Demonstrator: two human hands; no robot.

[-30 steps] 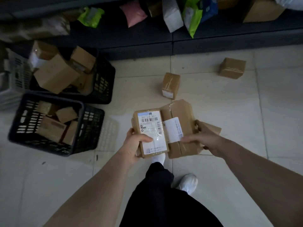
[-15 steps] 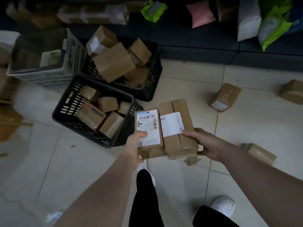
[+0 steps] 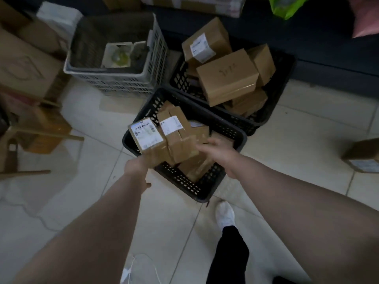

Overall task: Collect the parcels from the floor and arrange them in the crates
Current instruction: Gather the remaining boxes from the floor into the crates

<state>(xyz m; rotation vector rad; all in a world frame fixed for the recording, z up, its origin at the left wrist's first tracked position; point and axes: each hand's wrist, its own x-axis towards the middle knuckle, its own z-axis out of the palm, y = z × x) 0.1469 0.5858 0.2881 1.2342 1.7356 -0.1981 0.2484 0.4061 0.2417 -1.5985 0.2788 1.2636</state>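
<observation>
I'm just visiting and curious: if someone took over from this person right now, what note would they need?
Left hand grips the labelled parcel. Right hand touches the long parcel; its grip is blurred.
Both parcels are over the near black crate, which already holds a few.
The far black crate is heaped. The grey crate holds one white carton.
Left to do: set these two down, then fetch the floor parcel at right.

Two labelled brown parcels [image 3: 148, 136], tilted, above half-full black crate [image 3: 224, 128]
</observation>
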